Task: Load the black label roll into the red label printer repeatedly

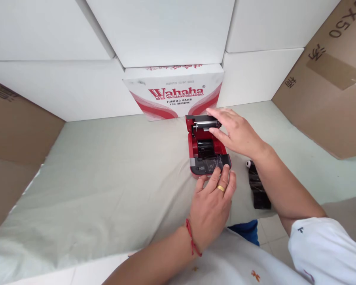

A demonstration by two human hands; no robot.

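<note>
A small red and black printer (191, 150) sits on the cloth with its lid (199, 118) raised, showing a roller on the lid's inside. In its bay lies a shiny black roll (206, 148); a creased dark film stretches from it over the front panel. My right hand (233, 128) grips the lid's right end, fingers on top and thumb at the inner side. My left hand (215, 196), wearing a ring, has its fingers extended onto the printer's front edge and film. To the right, partly behind my right forearm, lies a strip of black film (259, 192) with a white-ended core.
A pale green cloth (106, 178) covers the table. Behind the printer stands a Wahaha water carton (178, 93) among stacked white boxes (172, 31). Brown cardboard boxes flank the table at left (14, 150) and right (329, 95).
</note>
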